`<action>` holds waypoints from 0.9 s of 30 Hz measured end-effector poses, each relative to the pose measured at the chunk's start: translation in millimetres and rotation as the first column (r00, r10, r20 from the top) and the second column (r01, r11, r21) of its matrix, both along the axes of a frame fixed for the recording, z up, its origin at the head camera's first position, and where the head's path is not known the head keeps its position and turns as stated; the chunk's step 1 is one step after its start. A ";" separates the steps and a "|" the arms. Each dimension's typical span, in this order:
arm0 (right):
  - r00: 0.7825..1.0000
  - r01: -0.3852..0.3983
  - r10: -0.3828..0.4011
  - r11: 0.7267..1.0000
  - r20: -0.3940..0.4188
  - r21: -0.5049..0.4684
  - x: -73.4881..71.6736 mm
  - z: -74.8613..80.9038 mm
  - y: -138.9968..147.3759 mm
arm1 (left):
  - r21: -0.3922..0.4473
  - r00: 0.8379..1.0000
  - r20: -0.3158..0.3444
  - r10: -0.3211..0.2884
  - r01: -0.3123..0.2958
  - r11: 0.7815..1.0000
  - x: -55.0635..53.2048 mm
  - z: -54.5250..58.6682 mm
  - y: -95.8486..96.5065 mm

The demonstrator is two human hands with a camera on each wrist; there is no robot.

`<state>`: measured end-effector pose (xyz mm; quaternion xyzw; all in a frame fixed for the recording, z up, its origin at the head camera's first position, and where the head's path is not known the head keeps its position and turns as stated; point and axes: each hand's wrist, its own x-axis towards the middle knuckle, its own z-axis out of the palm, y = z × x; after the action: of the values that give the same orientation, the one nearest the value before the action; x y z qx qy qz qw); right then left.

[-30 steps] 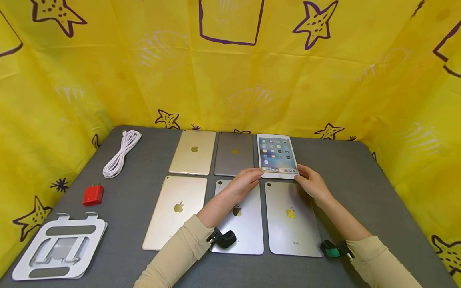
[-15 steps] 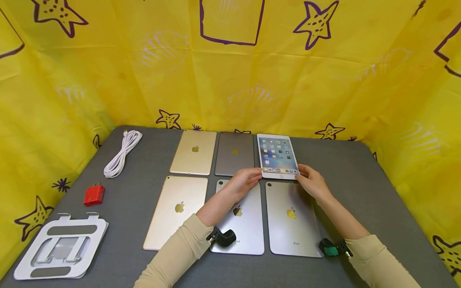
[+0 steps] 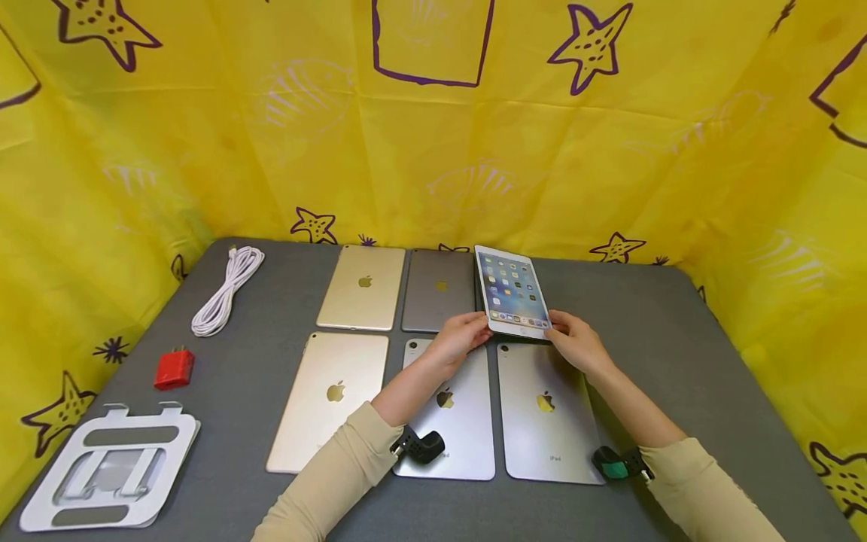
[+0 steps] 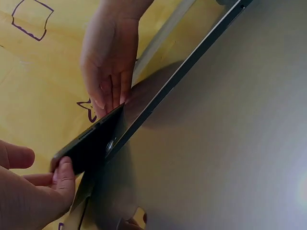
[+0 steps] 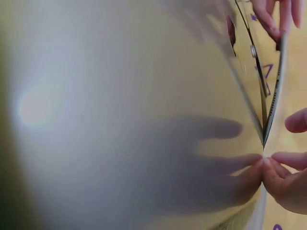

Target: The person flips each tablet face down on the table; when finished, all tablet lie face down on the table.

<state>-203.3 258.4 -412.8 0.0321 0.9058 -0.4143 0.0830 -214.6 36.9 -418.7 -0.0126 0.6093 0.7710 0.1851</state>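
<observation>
A small white tablet point(image 3: 513, 290), its screen lit with app icons, is tilted with its near end raised off the table. My left hand point(image 3: 460, 340) holds its near left corner, fingers partly under the edge. At the near right corner my right hand point(image 3: 576, 342) grips it between thumb and fingers. The left wrist view shows the tablet's dark edge point(image 4: 88, 134) between both hands. Directly below the hands lie two silver tablets face down, the left one point(image 3: 467, 444) partly covered by my left forearm and the right one point(image 3: 549, 429) near my right wrist.
A gold tablet point(image 3: 362, 290) and a dark grey tablet point(image 3: 440, 290) lie face down in the back row. Another gold tablet point(image 3: 339, 376) is at front left. Farther left are a coiled white cable point(image 3: 226, 293), a red charger plug point(image 3: 174, 369) and a white folding stand point(image 3: 111, 467).
Both hands have raised the near end of the white tablet from the table and shifted it slightly left. The other tablets and accessories have stayed in place.
</observation>
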 end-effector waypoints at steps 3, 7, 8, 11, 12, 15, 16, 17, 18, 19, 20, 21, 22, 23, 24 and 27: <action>1.000 -0.011 0.011 1.000 0.001 0.001 -0.6 0.9 -6.2 | -0.073 0.996 -0.071 0.054 -0.059 0.996 0.0 4.2 0.0; 1.000 -0.013 0.013 1.000 0.007 -0.002 -2.3 1.3 -14.2 | -0.140 0.978 -0.177 0.110 -0.135 0.981 0.6 10.7 -2.0; 1.000 -0.016 0.016 1.000 0.010 -0.006 -2.7 1.2 -16.3 | -0.154 0.972 -0.205 0.117 -0.150 0.977 0.6 11.9 -2.7; 1.000 -0.023 0.023 1.000 0.010 -0.012 -4.5 -0.5 -21.7 | -0.196 0.953 -0.277 0.123 -0.182 0.964 -0.7 14.4 -5.2; 1.000 -0.025 0.025 1.000 0.009 -0.011 -5.1 -1.0 -23.5 | -0.207 0.948 -0.296 0.122 -0.188 0.960 -1.1 15.5 -6.0; 1.000 -0.029 0.029 1.000 0.006 -0.013 -6.5 -2.2 -28.7 | -0.236 0.928 -0.354 0.114 -0.207 0.949 -4.4 16.6 -8.0; 1.000 -0.028 0.028 0.999 0.007 -0.017 -6.9 -2.5 -30.4 | -0.245 0.922 -0.372 0.111 -0.213 0.946 -5.5 17.0 -8.2; 1.000 -0.028 0.028 0.999 0.007 -0.025 -7.4 -2.9 -32.0 | -0.251 0.916 -0.385 0.110 -0.219 0.943 -6.6 17.8 -8.4; 1.000 -0.028 0.028 0.999 0.008 -0.036 -7.8 -3.0 -33.6 | -0.254 0.915 -0.388 0.112 -0.223 0.941 -7.9 18.5 -8.3; 1.000 -0.028 0.028 0.999 0.009 -0.047 -8.1 -3.1 -35.3 | -0.253 0.914 -0.390 0.115 -0.226 0.941 -9.2 19.2 -8.1; 1.000 -0.026 0.027 0.998 0.007 -0.056 -8.6 -3.4 -37.0 | -0.243 0.916 -0.383 0.121 -0.226 0.943 -10.1 20.3 -7.7; 1.000 -0.026 0.026 0.997 0.007 -0.067 -9.2 -3.5 -38.6 | -0.226 0.919 -0.373 0.129 -0.224 0.948 -11.1 21.4 -7.4; 1.000 -0.024 0.024 0.997 0.009 -0.079 -9.5 -3.4 -40.2 | -0.198 0.925 -0.355 0.139 -0.219 0.955 -11.5 22.8 -7.0; 1.000 -0.024 0.025 0.996 0.009 -0.088 -9.8 -3.2 -41.8 | -0.165 0.931 -0.332 0.149 -0.213 0.963 -12.2 24.2 -6.6; 1.000 -0.024 0.025 0.995 0.011 -0.096 -10.1 -3.0 -43.4 | -0.130 0.938 -0.307 0.159 -0.207 0.970 -12.7 25.2 -6.1; 1.000 -0.017 0.021 0.991 0.022 -0.130 -11.1 -2.4 -46.9 | -0.001 0.958 -0.222 0.180 -0.185 0.983 -14.2 27.1 -4.2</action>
<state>-214.4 211.5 -415.2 0.0230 0.8761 -0.4713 0.0996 -228.8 32.7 -391.7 0.0151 0.6307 0.7746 0.0441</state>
